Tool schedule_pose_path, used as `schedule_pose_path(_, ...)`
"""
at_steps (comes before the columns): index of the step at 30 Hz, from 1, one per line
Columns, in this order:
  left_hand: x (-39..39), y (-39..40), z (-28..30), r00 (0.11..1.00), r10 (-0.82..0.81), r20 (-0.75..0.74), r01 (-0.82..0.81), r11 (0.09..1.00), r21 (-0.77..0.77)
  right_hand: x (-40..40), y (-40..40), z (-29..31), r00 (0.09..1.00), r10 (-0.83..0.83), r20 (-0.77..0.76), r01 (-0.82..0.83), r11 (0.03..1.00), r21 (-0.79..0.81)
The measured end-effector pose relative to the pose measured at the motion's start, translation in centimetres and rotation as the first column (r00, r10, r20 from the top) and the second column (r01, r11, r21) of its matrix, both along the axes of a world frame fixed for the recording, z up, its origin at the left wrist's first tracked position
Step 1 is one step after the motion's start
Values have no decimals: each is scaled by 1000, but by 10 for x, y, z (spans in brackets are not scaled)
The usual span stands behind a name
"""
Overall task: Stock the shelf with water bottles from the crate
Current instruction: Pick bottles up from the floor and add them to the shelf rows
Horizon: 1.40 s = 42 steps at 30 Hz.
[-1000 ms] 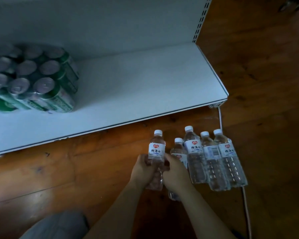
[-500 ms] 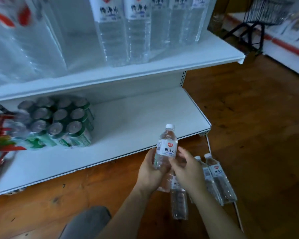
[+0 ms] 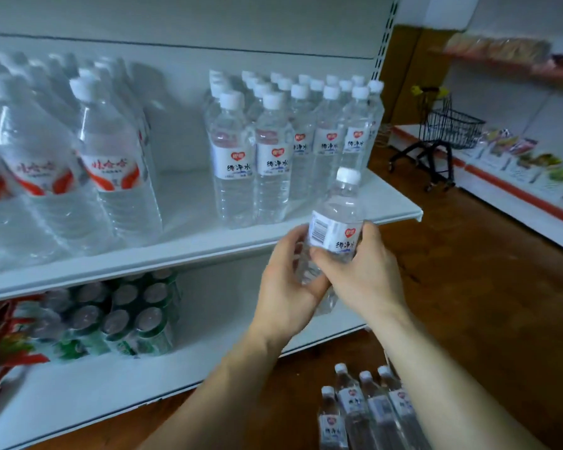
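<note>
A small clear water bottle (image 3: 337, 219) with a white cap and white label is held upright in both hands, just in front of the white middle shelf (image 3: 208, 246). My left hand (image 3: 286, 287) wraps its lower body from the left. My right hand (image 3: 361, 271) grips it from the right, fingers over the label. Several matching bottles (image 3: 273, 151) stand in rows on that shelf's right part. Several more bottles (image 3: 364, 407) stand on the wooden floor at the bottom right, partly behind my right forearm. No crate is visible.
Large water bottles (image 3: 111, 164) with red labels fill the shelf's left part. Green can packs (image 3: 127, 316) sit on the bottom shelf (image 3: 95, 394). A black shopping cart (image 3: 442, 131) and another stocked shelf (image 3: 517, 177) stand at the right across the wooden floor.
Both hands lifted one bottle from the group on the floor up to the level of the middle shelf. The view tilted up from the bottom shelf to the stocked shelf.
</note>
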<state>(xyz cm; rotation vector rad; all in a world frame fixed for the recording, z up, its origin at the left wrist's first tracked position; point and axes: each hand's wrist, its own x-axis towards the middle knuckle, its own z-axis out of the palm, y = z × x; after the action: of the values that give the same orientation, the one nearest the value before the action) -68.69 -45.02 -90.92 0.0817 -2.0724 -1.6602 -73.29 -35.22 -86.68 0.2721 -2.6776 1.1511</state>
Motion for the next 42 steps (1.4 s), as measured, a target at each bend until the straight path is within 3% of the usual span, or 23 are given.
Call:
schedule_pose_path(4, -19, -37, 23, 980, 145, -137, -174, 959, -226, -21, -11, 28, 992, 3, -128, -16, 995, -99)
schedule_pose_path(7, -36, -55, 22, 908, 329, -259, -400, 865, -303, -42, -22, 40, 983, 21, -185, -48, 989, -140)
schedule_pose_path(10, -49, -61, 24, 850, 429, -305, -522, 761, -385, -70, -32, 43, 975, 31, -219, -68, 984, -164)
schedule_pose_path(15, -65, -77, 20, 668, 629, -397, -744, 576, -339, -111, -42, 17, 975, 68, -211, -99, 985, -140)
schedule_pose_path(19, -81, -82, 14, 772, 598, -216, -633, 754, -175, -131, -52, 6, 961, 165, -221, -189, 978, -88)
schedule_pose_path(24, -92, -77, 2, 737, 663, -131, -676, 721, -152, -139, -49, -12, 943, 271, -195, -268, 963, 40)
schedule_pose_path(32, -89, -84, -1, 772, 633, -61, -632, 753, -183, -145, -47, -30, 944, 251, -214, -217, 961, 170)
schedule_pose_path(35, -81, -89, -12, 794, 604, -69, -602, 765, -230, -137, -45, -42, 949, 239, -203, -213, 967, 142)
schedule_pose_path(38, -66, -73, -12, 760, 649, -32, -641, 741, -199, -117, -35, -54, 936, 242, -255, -222, 969, 105)
schedule_pose_path(42, -49, -45, -13, 666, 713, -218, -746, 640, -187, -95, -8, -75, 857, 302, -417, -295, 952, 83)
